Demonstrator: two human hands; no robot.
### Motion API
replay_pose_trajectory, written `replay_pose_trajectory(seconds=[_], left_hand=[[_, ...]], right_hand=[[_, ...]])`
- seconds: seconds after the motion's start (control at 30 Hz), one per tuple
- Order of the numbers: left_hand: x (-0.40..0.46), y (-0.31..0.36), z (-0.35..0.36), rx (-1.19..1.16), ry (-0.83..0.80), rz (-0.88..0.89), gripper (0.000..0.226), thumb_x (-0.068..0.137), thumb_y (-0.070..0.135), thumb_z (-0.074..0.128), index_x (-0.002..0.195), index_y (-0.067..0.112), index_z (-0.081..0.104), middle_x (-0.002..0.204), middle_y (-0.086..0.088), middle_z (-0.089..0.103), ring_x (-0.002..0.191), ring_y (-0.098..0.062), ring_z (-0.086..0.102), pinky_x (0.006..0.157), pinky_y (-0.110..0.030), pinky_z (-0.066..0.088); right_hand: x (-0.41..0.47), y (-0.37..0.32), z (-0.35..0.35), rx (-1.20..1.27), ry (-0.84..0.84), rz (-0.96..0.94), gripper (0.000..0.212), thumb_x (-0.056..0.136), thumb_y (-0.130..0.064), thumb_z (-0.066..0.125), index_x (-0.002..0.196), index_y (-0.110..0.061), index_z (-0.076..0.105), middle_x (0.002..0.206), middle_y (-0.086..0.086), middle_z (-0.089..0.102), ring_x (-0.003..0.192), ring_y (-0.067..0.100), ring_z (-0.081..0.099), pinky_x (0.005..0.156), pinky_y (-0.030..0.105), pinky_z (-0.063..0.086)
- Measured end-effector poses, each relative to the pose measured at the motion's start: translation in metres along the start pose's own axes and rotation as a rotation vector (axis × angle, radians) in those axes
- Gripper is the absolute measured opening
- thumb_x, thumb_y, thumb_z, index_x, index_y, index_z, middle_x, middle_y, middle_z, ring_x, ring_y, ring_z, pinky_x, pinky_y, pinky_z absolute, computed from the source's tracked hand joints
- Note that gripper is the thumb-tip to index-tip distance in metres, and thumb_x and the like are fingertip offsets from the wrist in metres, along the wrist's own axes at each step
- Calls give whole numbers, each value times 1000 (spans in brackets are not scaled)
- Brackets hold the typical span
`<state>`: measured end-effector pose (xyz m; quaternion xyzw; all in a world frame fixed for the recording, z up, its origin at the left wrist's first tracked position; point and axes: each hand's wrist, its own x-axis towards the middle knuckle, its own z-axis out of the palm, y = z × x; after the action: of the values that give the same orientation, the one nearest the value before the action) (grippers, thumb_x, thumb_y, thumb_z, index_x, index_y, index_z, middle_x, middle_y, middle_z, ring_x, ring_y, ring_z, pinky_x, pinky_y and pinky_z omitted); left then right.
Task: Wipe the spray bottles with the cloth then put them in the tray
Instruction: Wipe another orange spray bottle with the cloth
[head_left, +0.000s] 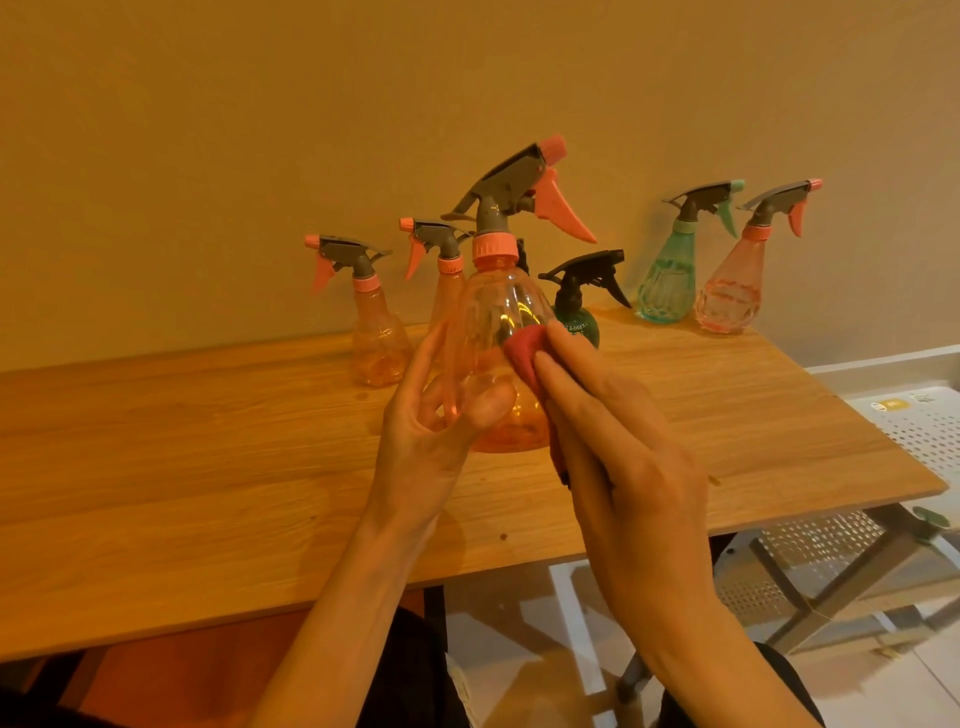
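My left hand (441, 415) grips a clear orange spray bottle (493, 332) with a grey and pink trigger head, held upright above the wooden table (208, 467). My right hand (613, 441) presses a red cloth (524, 353) flat against the bottle's right side with straight fingers. Behind it stand two orange bottles (374, 338) (447, 275), a dark green bottle (582, 306), a teal bottle (670, 275) and a pink bottle (727, 296). A white perforated tray (919, 421) sits off the table's right edge.
A plain wall rises just behind the row of bottles. The table's right edge and its metal legs (831, 587) lie close to the tray. My dark-clothed knees show below the front edge.
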<state>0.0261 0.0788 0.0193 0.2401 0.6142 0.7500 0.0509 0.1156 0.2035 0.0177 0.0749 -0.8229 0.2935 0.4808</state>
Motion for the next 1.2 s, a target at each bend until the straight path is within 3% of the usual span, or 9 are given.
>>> replay_pose_trajectory(seconds=[0.2, 0.33, 0.47, 0.67, 0.77, 0.87, 1.0, 1.1, 1.2], left_hand=[[4, 6, 0, -8, 60, -14, 107, 46, 71, 89, 141, 48, 48, 134, 7, 67, 126, -17, 63, 104, -55, 52], [1, 4, -2, -11, 55, -8, 103, 52, 69, 87, 144, 45, 48, 136, 3, 66, 128, -21, 62, 104, -58, 51], [-2, 3, 1, -4, 48, -28, 110, 50, 71, 87, 147, 41, 46, 134, 8, 67, 129, -16, 61, 106, -55, 49], [1, 8, 1, -11, 59, -19, 98, 50, 69, 88, 139, 49, 52, 135, 4, 67, 127, -21, 63, 103, -56, 52], [-2, 5, 1, -17, 77, -37, 106, 48, 72, 88, 143, 46, 49, 136, 5, 65, 128, -21, 61, 103, -57, 51], [-5, 2, 3, -34, 56, -57, 112, 47, 72, 88, 146, 43, 47, 136, 4, 66, 129, -22, 61, 105, -58, 50], [-7, 1, 7, -37, 22, -62, 116, 47, 73, 88, 150, 44, 42, 140, 5, 63, 131, -21, 59, 106, -57, 49], [-5, 3, 4, 8, -25, -49, 113, 47, 75, 86, 148, 45, 44, 139, 9, 64, 131, -17, 59, 105, -51, 51], [-4, 5, 0, 50, -82, -39, 107, 44, 75, 87, 140, 51, 48, 138, 13, 63, 129, -12, 60, 97, -37, 57]], right_hand=[[-29, 1, 6, -10, -7, -44, 37, 99, -9, 53, 135, -1, 58, 148, 10, 51, 143, 25, 44, 116, 37, 40], [-36, 0, 7, 2, -32, -53, 36, 98, -7, 56, 134, -1, 59, 148, 10, 52, 143, 25, 45, 117, 36, 39], [-13, 1, 4, 5, 0, -57, 38, 98, -6, 55, 136, -4, 57, 148, 8, 52, 143, 25, 44, 116, 36, 40], [-30, 0, 4, 19, -24, -66, 36, 100, -8, 54, 134, 0, 58, 148, 11, 52, 143, 25, 44, 117, 37, 39], [-41, 1, 0, 42, -48, -69, 36, 98, -10, 58, 133, -4, 60, 147, 9, 53, 140, 25, 48, 112, 40, 45], [-33, 3, -8, 139, 24, 33, 36, 100, -19, 54, 134, -11, 61, 147, 3, 55, 128, 25, 60, 92, 48, 57], [-24, 5, -12, 187, 72, 103, 35, 98, -17, 55, 132, -11, 60, 144, 1, 57, 130, 16, 58, 97, 43, 55], [-26, 4, -12, 182, 61, 100, 35, 99, -17, 54, 133, -11, 60, 144, 0, 57, 125, 20, 63, 86, 49, 60], [-27, 3, -11, 179, 37, 92, 36, 98, -15, 55, 133, -9, 61, 144, 1, 57, 132, 16, 56, 100, 44, 54]])
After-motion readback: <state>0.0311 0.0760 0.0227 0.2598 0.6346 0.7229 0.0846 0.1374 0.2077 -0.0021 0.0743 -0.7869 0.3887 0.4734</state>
